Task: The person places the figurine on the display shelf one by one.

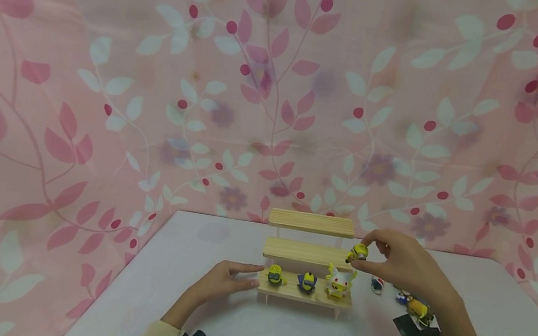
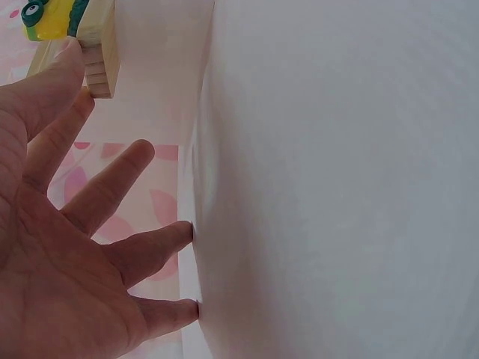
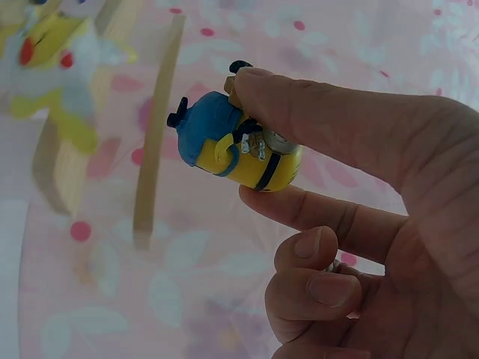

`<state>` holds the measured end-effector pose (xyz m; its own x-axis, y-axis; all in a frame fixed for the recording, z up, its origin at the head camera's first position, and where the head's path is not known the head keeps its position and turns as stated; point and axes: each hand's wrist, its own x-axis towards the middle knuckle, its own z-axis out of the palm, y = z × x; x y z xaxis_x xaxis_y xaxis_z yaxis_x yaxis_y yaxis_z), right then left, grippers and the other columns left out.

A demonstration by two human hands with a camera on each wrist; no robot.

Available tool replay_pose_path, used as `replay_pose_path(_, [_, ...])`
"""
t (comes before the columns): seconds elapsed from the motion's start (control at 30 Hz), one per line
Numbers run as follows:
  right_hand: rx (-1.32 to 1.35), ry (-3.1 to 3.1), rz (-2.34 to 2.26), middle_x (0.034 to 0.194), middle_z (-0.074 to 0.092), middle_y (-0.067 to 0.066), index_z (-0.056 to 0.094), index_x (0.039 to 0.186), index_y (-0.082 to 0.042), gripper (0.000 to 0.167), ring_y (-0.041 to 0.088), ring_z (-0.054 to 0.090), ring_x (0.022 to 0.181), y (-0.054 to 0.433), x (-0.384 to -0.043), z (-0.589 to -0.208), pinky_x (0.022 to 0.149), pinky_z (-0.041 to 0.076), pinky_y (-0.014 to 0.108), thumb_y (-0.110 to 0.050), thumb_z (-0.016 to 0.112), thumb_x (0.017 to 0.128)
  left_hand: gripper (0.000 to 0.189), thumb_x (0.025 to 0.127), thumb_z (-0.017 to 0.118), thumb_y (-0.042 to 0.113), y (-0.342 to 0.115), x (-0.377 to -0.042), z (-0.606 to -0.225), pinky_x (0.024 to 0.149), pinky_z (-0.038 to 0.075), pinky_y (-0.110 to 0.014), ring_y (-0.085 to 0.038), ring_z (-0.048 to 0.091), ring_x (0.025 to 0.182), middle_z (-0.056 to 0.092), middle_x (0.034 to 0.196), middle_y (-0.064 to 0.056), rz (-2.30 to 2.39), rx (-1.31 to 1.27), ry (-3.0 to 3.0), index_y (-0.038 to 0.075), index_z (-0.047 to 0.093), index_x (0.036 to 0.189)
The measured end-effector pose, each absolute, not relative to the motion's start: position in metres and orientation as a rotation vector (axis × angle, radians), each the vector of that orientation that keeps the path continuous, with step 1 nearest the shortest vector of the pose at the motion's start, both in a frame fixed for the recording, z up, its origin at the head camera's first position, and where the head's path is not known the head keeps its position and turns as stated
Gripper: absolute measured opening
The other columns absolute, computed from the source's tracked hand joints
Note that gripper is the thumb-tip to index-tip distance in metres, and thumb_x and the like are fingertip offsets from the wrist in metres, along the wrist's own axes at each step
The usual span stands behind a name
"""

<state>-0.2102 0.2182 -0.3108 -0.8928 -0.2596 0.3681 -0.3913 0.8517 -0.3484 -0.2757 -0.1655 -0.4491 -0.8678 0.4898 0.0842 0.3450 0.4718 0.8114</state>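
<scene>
A small yellow minion figurine [image 3: 258,146] with blue legs is pinched between the thumb and index finger of my right hand [image 1: 400,259]. It hangs beside the right end of the middle board of a three-tier wooden display stand [image 1: 309,251]. On the lowest board stand a minion figurine with green goggles [image 1: 275,275], a minion with a dark blue cape [image 1: 307,282] and a white-and-yellow figurine with red cheeks [image 1: 338,282]. My left hand [image 1: 227,281] has its fingers spread. Its thumb and index fingertips touch the left end of the lowest board.
Right of the stand, a small figurine [image 1: 377,285] and a cluster of figurines [image 1: 415,306] lie on the white table [image 1: 142,295], partly hidden by my right wrist and its black strap [image 1: 418,333]. Pink floral cloth [image 1: 274,110] hangs behind the table.
</scene>
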Motion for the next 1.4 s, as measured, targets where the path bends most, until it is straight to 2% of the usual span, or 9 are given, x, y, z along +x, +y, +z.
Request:
replay_pose_path(0.23, [0.555,-2.687,0.643,0.075,0.048,-0.004,0.069,0.096,-0.020,0.038,0.015,0.043,0.070,0.193,-0.217,-0.298,0.056,0.036,0.028,-0.043,0.087,0.073,0.041,0.088,0.074,0.042,-0.166,-0.276,-0.450,0.110,0.030,-0.061,-0.025,0.047,0.134,0.063,0.130,0.009,1.384,0.735,2.523,0.029,0.070,0.126])
replay_pose_path(0.6, [0.614,-2.703,0.683,0.072,0.047,-0.002,0.068,0.095,-0.017,0.039,0.014,0.040,0.062,0.169,-0.242,-0.294,0.051,0.031,0.028,-0.042,0.087,0.072,0.041,0.088,0.073,0.043,-0.166,-0.277,-0.450,0.110,0.031,-0.058,-0.026,0.047,0.133,0.062,0.131,0.008,1.367,0.744,2.536,0.030,0.069,0.126])
replay_pose_path(0.97, [0.692,-2.717,0.777,0.073,0.046,0.001,0.069,0.093,-0.016,0.033,0.016,0.041,0.066,0.143,-0.266,-0.304,0.055,0.032,0.031,-0.036,0.086,0.075,0.039,0.088,0.073,0.044,-0.165,-0.278,-0.451,0.110,0.032,-0.059,-0.027,0.047,0.134,0.061,0.132,0.007,1.355,0.720,2.546,0.033,0.069,0.125])
replay_pose_path(1.27, [0.672,-2.740,0.758,0.068,0.046,-0.001,0.071,0.092,-0.016,0.033,0.015,0.039,0.061,0.116,-0.277,-0.310,0.051,0.030,0.029,-0.038,0.086,0.073,0.040,0.087,0.073,0.045,-0.166,-0.278,-0.451,0.109,0.032,-0.060,-0.028,0.047,0.134,0.062,0.132,0.006,1.354,0.708,2.542,0.033,0.069,0.125])
replay_pose_path(1.4, [0.652,-2.776,0.740,0.072,0.050,-0.002,0.070,0.094,-0.017,0.035,0.016,0.044,0.064,0.105,-0.280,-0.312,0.052,0.035,0.028,-0.040,0.086,0.073,0.040,0.088,0.072,0.045,-0.166,-0.279,-0.451,0.109,0.033,-0.060,-0.027,0.047,0.133,0.062,0.131,0.007,1.347,0.721,2.547,0.033,0.069,0.125])
